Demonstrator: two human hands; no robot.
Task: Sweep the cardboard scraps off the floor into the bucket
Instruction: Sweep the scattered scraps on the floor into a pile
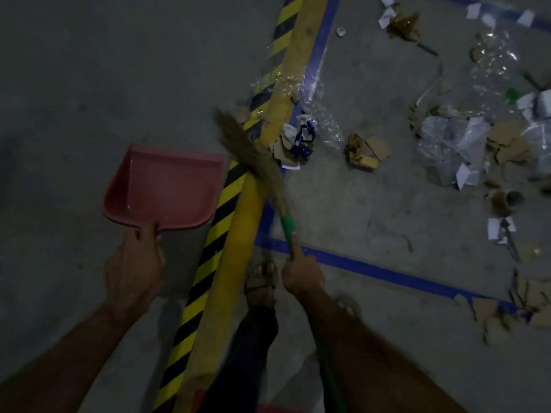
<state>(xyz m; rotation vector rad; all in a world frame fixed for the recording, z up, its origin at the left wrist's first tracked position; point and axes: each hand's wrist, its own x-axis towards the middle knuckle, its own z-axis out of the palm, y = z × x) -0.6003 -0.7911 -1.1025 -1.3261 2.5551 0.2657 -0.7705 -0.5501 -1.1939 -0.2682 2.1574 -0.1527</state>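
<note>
Cardboard scraps beside broom | right hand grips handle | left hand apparently holds dustpan

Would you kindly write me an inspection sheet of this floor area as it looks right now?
Surface: grey concrete floor, crossed by a yellow-and-black hazard stripe and blue tape lines.
Job's things: pink dustpan, empty; grass broom on a green handle, its bristles at a small scrap pile; cardboard scraps scattered at right. No bucket seen.
Clutter: clear plastic film, white paper bits, a second broom head.
Hands: left hand grips the dustpan's handle; right hand grips the broom handle.
Cables: nothing seen.
Surroundings: the person's sandalled foot; dim lighting.
</note>
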